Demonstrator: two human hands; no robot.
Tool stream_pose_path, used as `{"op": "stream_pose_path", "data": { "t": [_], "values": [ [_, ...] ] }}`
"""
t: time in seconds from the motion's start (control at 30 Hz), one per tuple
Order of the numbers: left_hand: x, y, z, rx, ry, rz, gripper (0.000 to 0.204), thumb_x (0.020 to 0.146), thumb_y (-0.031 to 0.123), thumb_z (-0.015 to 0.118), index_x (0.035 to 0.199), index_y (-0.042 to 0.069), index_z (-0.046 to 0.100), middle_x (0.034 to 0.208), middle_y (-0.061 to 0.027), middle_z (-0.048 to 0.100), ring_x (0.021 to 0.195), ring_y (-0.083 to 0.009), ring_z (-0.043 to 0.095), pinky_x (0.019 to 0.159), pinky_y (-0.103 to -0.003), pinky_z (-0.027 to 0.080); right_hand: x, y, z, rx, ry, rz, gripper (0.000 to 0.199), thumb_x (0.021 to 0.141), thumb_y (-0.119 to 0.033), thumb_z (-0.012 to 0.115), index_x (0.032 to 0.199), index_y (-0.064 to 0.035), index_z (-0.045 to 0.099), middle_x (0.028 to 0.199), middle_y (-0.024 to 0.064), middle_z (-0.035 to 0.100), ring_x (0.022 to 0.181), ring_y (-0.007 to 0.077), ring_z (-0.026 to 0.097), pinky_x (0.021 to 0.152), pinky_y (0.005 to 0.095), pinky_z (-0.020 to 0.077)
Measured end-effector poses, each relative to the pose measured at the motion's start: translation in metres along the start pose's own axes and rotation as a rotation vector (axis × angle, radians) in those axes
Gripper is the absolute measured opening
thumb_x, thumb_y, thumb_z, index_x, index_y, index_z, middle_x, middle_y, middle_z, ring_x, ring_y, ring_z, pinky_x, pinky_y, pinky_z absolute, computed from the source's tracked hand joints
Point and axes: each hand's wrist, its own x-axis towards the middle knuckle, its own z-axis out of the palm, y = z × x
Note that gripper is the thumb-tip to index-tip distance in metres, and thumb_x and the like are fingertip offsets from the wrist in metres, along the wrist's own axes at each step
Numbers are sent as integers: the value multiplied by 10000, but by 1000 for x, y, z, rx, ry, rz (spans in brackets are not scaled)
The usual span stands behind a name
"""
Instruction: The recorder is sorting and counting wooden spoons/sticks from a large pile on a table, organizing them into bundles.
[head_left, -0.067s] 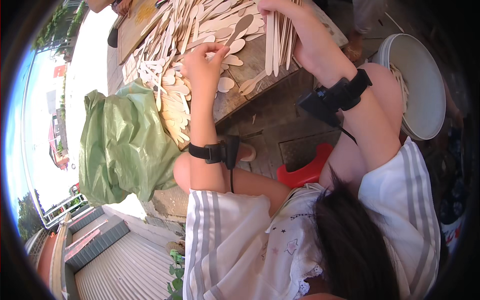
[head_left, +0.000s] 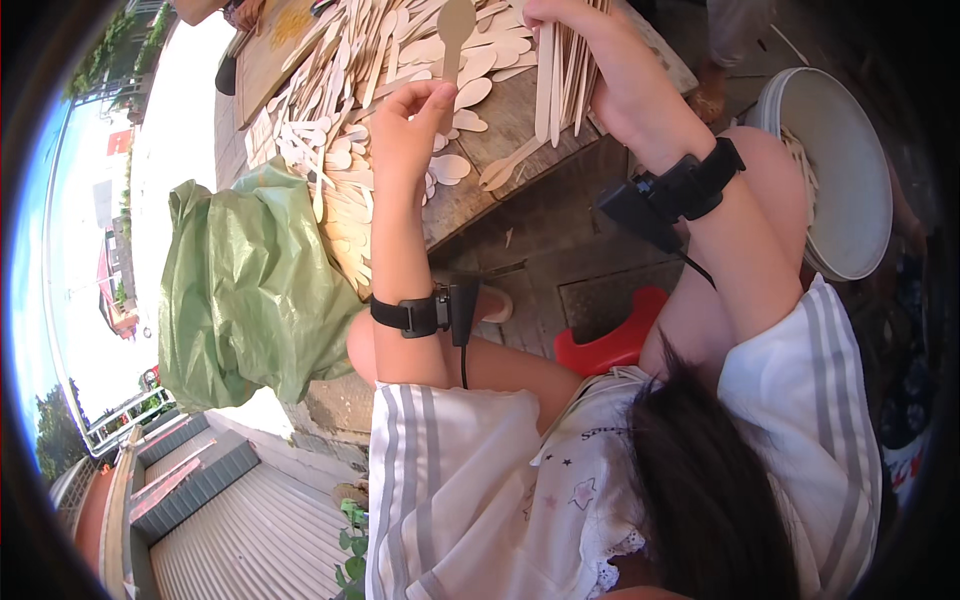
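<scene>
Between the thumb and fingers of my left hand (head_left: 408,130) is the handle of a wooden spoon (head_left: 456,35), held upright with its bowl at the top. A bundle of wooden spoons (head_left: 562,85) fills my right hand (head_left: 605,70), handle ends pointing down toward me; the top of the bundle runs out of the picture. Below both hands lies a spread pile of loose wooden spoons (head_left: 385,45) on the wooden table (head_left: 465,205). One wooden fork (head_left: 510,165) rests at the near table edge, under the bundle.
A green plastic sack (head_left: 255,290) stands left of the table. At the right is a white bucket (head_left: 855,170) with wooden pieces inside. A red plastic stool (head_left: 615,335) shows by my legs. A bare foot of another person (head_left: 708,90) is beyond the table's right side.
My left hand has shifted slightly left, and the spoon in it has swung from a tilt to upright, its bowl turning more toward view. My right hand and the bundle barely move.
</scene>
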Motion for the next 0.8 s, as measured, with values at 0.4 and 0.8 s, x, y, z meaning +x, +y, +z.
{"op": "stream_pose_path", "data": {
  "t": [0.4, 0.8],
  "values": [
    [-35, 19, 12, -942, -573, -175, 267, 859, 290, 681, 913, 37, 617, 853, 3, 613, 808, -90, 523, 803, -249, 397, -13, 18, 19, -291, -296, 35, 417, 817, -329, 707, 1089, -31, 601, 950, 31, 636, 843, 75, 592, 736, 236, 487],
    [-22, -43, 11, 839, 256, 438, 314, 786, 208, 673, 1089, 254, 606, 1062, -61, 556, 1036, -297, 501, 900, -499, 314, -12, 8, 10, -55, -225, 234, 259, 888, -210, 636, 1064, -38, 556, 833, -13, 565, 679, 56, 557, 570, 193, 491]
  ]
}}
